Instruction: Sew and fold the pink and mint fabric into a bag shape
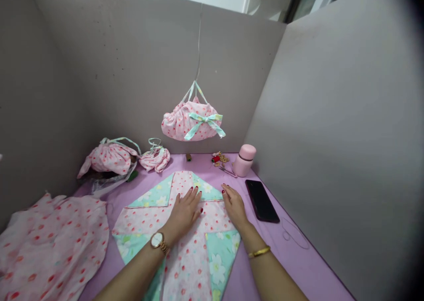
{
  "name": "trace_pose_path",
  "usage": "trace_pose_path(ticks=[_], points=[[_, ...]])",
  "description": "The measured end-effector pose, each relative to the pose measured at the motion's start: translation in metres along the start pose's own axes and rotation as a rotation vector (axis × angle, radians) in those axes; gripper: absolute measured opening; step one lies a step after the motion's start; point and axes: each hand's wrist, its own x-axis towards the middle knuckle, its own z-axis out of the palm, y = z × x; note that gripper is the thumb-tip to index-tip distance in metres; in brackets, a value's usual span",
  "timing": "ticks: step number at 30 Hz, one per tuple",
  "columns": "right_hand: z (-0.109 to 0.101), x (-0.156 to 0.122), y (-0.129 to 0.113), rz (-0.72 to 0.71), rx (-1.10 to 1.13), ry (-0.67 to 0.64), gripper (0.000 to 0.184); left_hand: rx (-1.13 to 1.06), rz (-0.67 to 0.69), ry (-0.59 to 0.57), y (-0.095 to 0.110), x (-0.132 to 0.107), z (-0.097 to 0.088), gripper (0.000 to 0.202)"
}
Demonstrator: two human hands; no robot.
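A sewn fabric piece lies spread out before me, pink with red spots and with mint-green floral corner panels. Flat on its middle rests my left hand, fingers stretched and palm down, a watch on the wrist. At the upper right edge of the fabric, my right hand touches the cloth with its fingers extended. Neither hand grips anything. The near end of the fabric runs out of the picture, and my left forearm covers part of its lower left panel.
Pink spotted cloth lies at left, with pouches behind. A bow-tied pouch hangs from a cord. Small scissors, red thread, a pink flask and a phone are at right. Grey panels enclose the purple tabletop.
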Motion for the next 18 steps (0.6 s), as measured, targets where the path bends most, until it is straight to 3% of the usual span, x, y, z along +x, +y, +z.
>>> trace_pose_path(ticks=[4,8,12,18], points=[[-0.007,-0.001,0.006,0.030,0.058,-0.014,0.036,-0.053,0.016,-0.003,0.012,0.005,0.004,0.047],[-0.014,0.001,0.017,0.161,0.099,0.072,0.044,-0.127,-0.001,0.023,0.027,-0.006,-0.003,0.035],[-0.016,0.001,0.027,0.258,0.117,0.114,0.055,-0.205,0.008,-0.027,0.045,-0.020,-0.001,0.021],[-0.017,0.000,0.009,0.179,0.085,0.045,0.048,-0.238,-0.015,-0.024,0.049,-0.025,0.010,0.013]])
